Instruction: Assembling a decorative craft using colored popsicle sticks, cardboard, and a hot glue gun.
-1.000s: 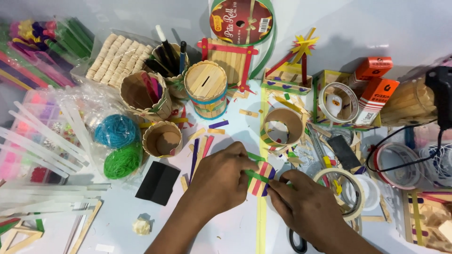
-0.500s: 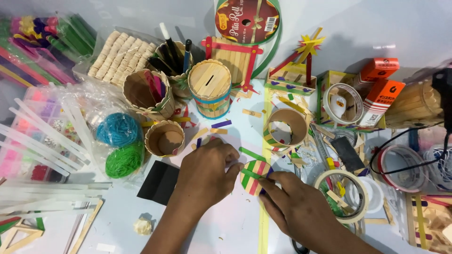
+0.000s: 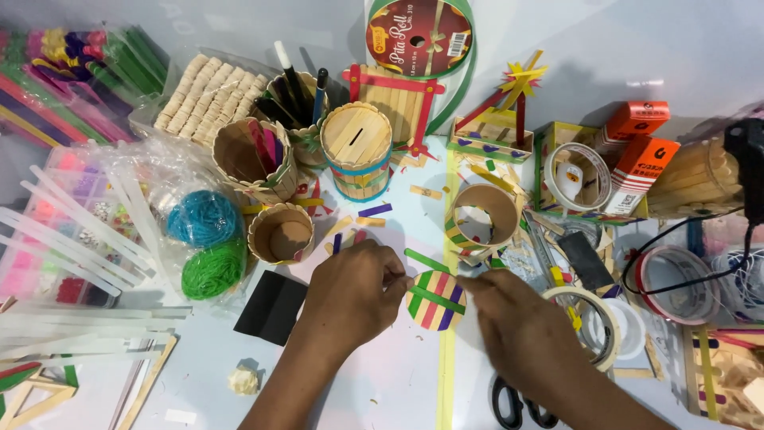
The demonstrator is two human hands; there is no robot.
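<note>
On a cluttered pale-blue craft table (image 3: 382, 390), the round disc of coloured striped sticks (image 3: 435, 300) lies flat at lower centre, stripes near-vertical, green crossbar slanting, left hand (image 3: 354, 293) and right hand (image 3: 509, 318) pinching its edges.

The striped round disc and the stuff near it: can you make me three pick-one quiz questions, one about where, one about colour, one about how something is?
1. Where is the striped disc?
A between both hands
B inside a cup
C on the yarn

2. What colour is the yarn ball under the blue yarn ball?
A red
B green
C white

3. How is the small cardboard cup?
A lidded
B tipped over
C upright, open

Answers: 1 A, the left hand and right hand flank it; 2 B, it is bright green; 3 C, its open mouth faces up.
</note>
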